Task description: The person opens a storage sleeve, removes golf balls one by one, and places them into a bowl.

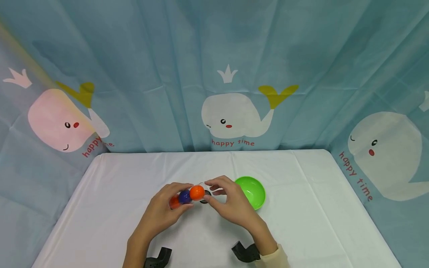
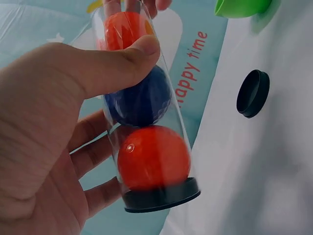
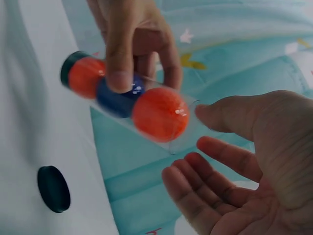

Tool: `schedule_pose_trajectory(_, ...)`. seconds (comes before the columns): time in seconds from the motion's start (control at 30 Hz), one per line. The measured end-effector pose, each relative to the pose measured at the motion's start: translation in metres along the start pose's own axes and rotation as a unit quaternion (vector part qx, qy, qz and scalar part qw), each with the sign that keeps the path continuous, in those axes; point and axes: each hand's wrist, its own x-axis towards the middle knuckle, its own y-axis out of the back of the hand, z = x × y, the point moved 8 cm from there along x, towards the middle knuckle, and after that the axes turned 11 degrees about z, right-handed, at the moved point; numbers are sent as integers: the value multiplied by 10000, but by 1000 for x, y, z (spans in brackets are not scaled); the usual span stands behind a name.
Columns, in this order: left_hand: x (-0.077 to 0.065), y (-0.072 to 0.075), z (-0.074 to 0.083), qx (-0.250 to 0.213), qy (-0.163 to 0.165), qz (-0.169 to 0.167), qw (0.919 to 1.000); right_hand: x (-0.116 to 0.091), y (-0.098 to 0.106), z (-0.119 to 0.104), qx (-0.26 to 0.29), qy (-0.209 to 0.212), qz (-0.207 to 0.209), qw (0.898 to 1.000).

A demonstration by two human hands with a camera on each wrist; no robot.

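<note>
My left hand (image 1: 165, 204) grips a clear tube (image 2: 177, 117) holding an orange ball (image 3: 161, 115), a blue ball (image 2: 139, 98) and a second orange ball (image 2: 154, 159). A black cap closes one end, beside the second orange ball; the other end is uncovered. At that uncovered end is my right hand (image 1: 232, 203), its fingers spread and loosely bent. Its thumb tip lies at the rim; whether it touches cannot be told. A loose black cap (image 3: 54, 189) rests on the table, partly hidden behind the right hand in the head view.
A green bowl (image 1: 249, 191) stands on the white-covered table (image 1: 301, 208), just beyond the right hand. Behind and at both sides hangs a blue curtain (image 1: 151, 111) printed with whales. Black curved mounts (image 1: 246, 252) are on the wrists.
</note>
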Motion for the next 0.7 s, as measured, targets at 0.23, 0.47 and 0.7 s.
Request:
schedule_pose_trajectory(0.23, 0, 1, 9, 254, -263, 74, 9993, -1, -1, 8, 533, -26, 84, 9985)
schedule_pose_trajectory(0.47, 0, 1, 15, 552, -433, 192, 9974, -1, -3, 8, 557, -10, 91, 9984)
schedule_pose_trajectory(0.7, 0, 7, 21, 776, -575, 308, 9948, -1, -5, 15, 963, -268, -61, 9950)
